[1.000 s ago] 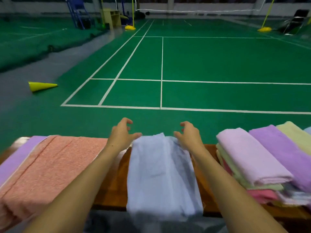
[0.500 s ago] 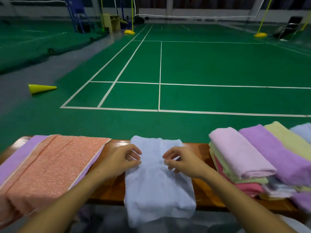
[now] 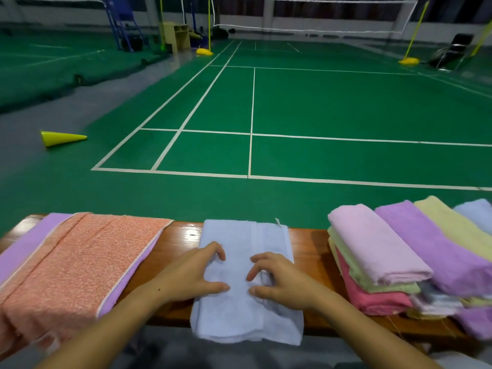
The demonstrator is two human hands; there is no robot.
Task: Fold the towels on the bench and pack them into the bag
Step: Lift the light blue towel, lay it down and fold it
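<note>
Your left hand [image 3: 190,275] and right hand [image 3: 282,279] have come back from the tabletop's [image 3: 310,251] far edge, fingers now curled and pressing the light blue towel [image 3: 239,312] at mid-tabletop, folded narrower, another fold due.

A pale blue towel [image 3: 245,283] is lying folded lengthwise across the wooden bench [image 3: 183,235], its near end hanging over the front edge. Left of where it is being pressed, an orange towel [image 3: 72,265] is draping flat over a purple towel [image 3: 24,246]. To the right, folded towels [image 3: 399,259] in pink, purple, yellow and green are sitting stacked.
</note>
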